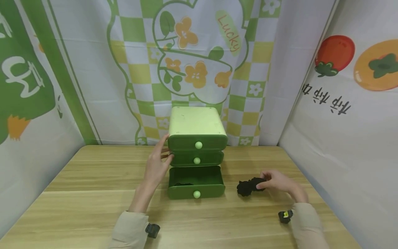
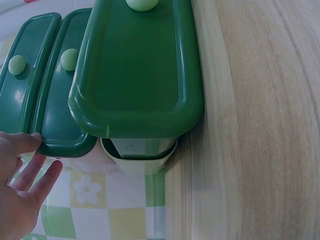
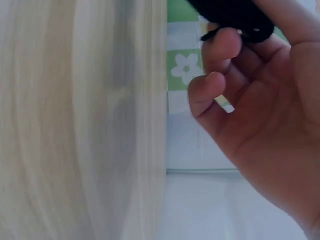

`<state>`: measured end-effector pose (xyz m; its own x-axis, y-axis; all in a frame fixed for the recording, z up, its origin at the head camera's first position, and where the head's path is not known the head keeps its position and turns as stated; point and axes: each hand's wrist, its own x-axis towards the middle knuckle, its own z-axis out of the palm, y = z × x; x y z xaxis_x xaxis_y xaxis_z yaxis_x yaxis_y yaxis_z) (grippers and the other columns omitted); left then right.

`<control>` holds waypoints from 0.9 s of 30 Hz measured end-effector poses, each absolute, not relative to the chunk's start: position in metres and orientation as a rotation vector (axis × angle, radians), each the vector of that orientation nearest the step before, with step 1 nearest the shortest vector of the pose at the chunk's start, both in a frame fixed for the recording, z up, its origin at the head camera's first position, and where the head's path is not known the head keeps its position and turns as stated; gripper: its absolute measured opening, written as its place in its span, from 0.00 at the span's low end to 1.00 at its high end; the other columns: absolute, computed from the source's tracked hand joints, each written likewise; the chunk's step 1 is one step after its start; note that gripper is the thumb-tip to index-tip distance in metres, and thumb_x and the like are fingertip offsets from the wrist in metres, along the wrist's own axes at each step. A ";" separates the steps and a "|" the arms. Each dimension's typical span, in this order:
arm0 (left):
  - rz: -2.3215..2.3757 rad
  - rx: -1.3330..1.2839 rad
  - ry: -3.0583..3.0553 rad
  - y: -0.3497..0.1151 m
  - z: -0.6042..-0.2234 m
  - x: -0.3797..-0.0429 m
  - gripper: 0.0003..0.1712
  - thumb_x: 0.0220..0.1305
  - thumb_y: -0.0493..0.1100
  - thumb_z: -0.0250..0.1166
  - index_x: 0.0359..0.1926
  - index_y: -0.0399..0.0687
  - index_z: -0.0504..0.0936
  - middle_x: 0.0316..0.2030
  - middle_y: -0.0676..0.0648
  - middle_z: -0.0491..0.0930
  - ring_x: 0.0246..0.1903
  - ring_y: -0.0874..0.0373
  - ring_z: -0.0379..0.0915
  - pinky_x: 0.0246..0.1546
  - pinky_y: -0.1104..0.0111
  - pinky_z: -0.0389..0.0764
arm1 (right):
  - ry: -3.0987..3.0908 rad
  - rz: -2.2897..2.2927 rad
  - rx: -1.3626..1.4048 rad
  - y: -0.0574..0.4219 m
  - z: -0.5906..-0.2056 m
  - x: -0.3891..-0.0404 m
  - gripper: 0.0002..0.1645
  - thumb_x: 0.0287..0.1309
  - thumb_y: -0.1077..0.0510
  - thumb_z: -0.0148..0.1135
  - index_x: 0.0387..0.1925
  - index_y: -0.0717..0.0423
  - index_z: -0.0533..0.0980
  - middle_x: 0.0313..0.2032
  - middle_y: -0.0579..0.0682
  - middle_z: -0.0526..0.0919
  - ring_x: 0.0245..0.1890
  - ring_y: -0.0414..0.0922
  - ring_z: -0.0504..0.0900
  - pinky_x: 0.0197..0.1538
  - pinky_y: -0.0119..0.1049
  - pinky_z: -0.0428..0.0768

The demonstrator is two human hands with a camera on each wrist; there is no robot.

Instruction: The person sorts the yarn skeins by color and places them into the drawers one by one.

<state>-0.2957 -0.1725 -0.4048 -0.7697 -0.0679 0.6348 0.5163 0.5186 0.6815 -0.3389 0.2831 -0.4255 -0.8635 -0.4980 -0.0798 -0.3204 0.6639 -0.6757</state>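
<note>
A small green drawer chest (image 1: pixel 199 121) stands at the back of the table, its bottom drawer (image 1: pixel 211 191) pulled out. Something black (image 1: pixel 183 184) lies inside that drawer, mostly hidden by the front panel. My left hand (image 1: pixel 158 165) is at the chest's left side, with the thumb touching the edge of the middle drawer (image 2: pixel 62 105) and the other fingers extended. To the right of the chest, my right hand (image 1: pixel 278 180) pinches a black, ruffled, soft bundle (image 1: pixel 245 187) at or just above the table. Only part of the black bundle (image 3: pixel 235 17) shows in the right wrist view.
The wooden table (image 1: pixel 93 207) runs back to a patterned curtain (image 1: pixel 133 62) behind the chest. Printed fabric walls (image 1: pixel 342 138) close in both sides. The top drawer (image 1: pixel 183 142) looks closed, with a round pale green knob.
</note>
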 end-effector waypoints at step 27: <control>-1.247 -0.335 -2.181 -0.173 -0.403 -0.294 0.48 0.59 0.24 0.66 0.75 0.57 0.59 0.72 0.44 0.64 0.51 0.42 0.80 0.50 0.55 0.88 | 2.911 -1.089 -0.893 0.234 -0.412 -0.334 0.09 0.57 0.49 0.71 0.30 0.46 0.79 0.24 0.41 0.73 0.25 0.36 0.69 0.26 0.28 0.71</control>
<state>-0.2938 -0.1732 -0.4029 -0.7893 -0.0735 0.6095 0.4881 0.5271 0.6956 -0.3343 0.2341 -0.4118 -0.8437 -0.4650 0.2684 -0.5270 0.6215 -0.5797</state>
